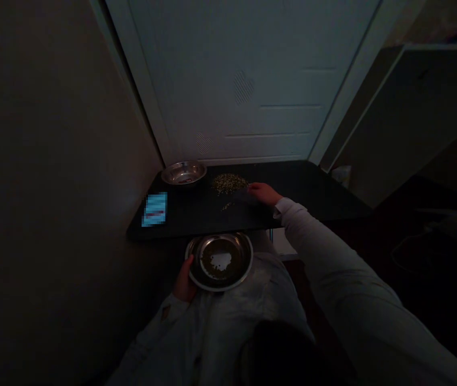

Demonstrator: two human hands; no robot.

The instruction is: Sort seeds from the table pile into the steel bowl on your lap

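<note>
My left hand (185, 280) grips the left rim of a shiny metal bowl (246, 268), which sits at my lap just below the table's front edge. Small dark grains lie in a ring inside it, around a bright bare patch. Over the dark table, my right hand (265, 193) is closed on a thin, greyish, see-through sheet (245, 196); its exact kind is too dim to tell. A heap of small pale and greenish grains (229, 183) lies just left of that hand. A few scattered grains (227, 206) lie nearer to me.
A second metal bowl (183, 174) stands at the table's back left. A lit, blurred phone screen (155, 209) lies at the left end of the black table (196, 217). Behind is a white door (228, 69); a wall (51, 187) rises close on the left.
</note>
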